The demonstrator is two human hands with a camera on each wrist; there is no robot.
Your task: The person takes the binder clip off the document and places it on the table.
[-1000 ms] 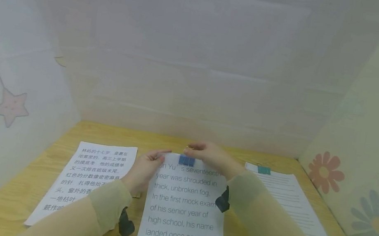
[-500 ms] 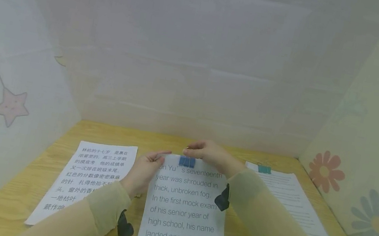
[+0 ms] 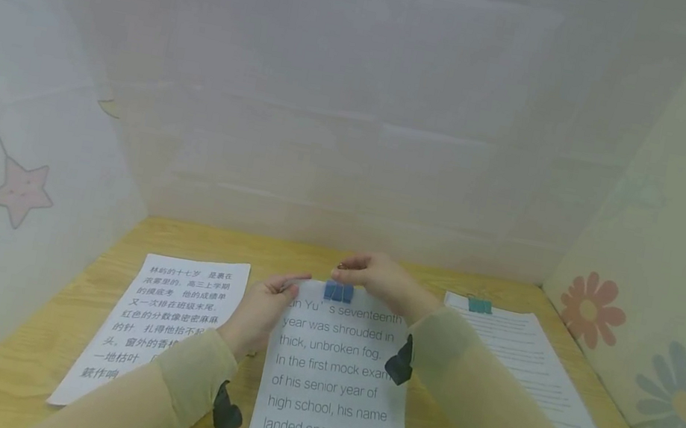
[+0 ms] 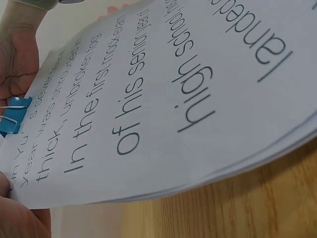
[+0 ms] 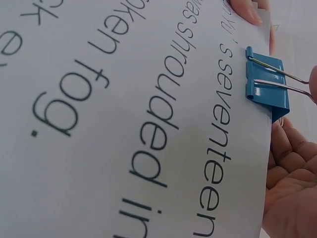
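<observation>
A stack of printed sheets with large English text is raised at its top edge in the middle of the head view. My left hand pinches its top left corner, thumb on the printed face. A blue binder clip sits on the top edge near the middle. My right hand pinches the clip's wire handles, with the thumb on the front handle in the right wrist view. The other fingers are curled behind the sheets, partly hidden by the paper.
On the left lies a stack of sheets with Chinese text, partly under my left forearm. To the right another stack carries a green binder clip. All rest on a wooden table with walls on three sides.
Both hands keep their hold on the sheets and the clip. The sheets' top edge and the clip sit almost where they were, with only a slight shift.
</observation>
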